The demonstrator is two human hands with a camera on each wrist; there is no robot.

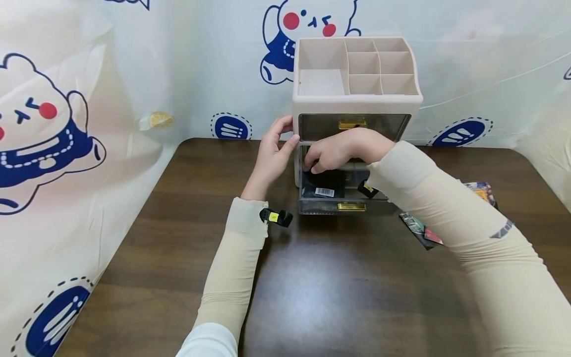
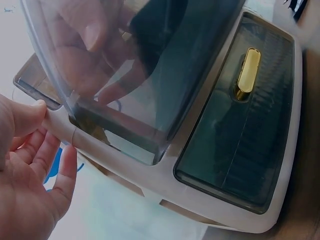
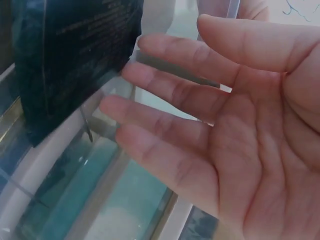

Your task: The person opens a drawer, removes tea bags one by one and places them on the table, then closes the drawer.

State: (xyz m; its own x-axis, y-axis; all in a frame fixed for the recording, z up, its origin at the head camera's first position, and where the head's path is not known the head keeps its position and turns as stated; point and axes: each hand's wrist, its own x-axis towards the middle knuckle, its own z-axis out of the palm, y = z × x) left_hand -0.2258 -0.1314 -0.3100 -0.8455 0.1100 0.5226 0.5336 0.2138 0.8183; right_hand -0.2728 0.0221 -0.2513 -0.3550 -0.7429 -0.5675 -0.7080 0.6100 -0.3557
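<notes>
Over my remote feed I saw the left hand pinching the left edge of the organizer; the right hand, fingers loose and unclenched, was inside the pulled-out lower drawer, over the dark packet lying there.

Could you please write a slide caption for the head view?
Right hand inside an open, smoky transparent drawer of a cream plastic organizer, left hand touching the organizer's side.

The right hand, fingers extended, perhaps touches a dark packet.
</notes>
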